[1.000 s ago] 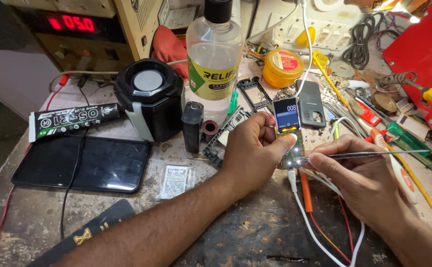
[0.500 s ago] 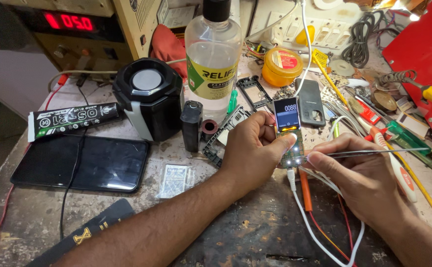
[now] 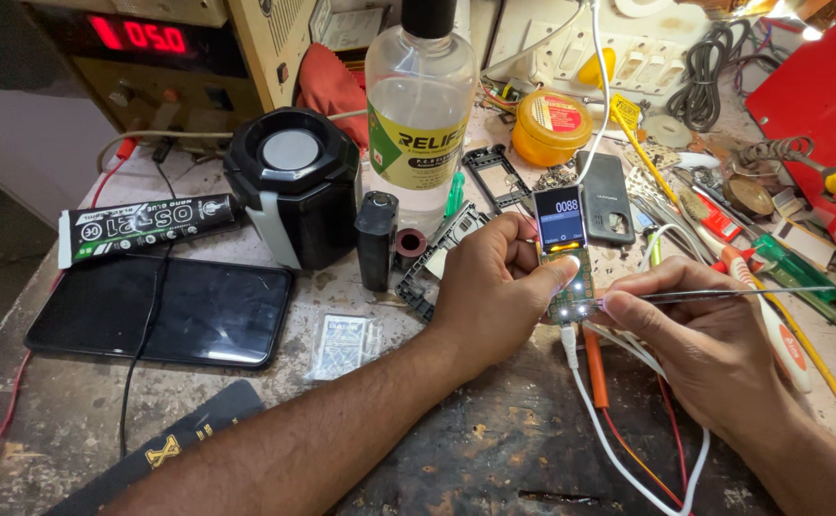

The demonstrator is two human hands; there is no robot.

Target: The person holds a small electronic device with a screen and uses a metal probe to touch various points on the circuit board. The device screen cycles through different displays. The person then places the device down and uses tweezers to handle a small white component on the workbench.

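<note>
Board: upright, long axis twelve to six, left hand fingers pinching it.
Tweezers: right hand fingers gripping them, tip at board's four o'clock, touching.

Both forearms are bare to the frame's lower edge, no sleeves showing. The left hand and right hand wear no gloves, rings or watch (fingernails short, plain); fine hair covers the left forearm.
</note>
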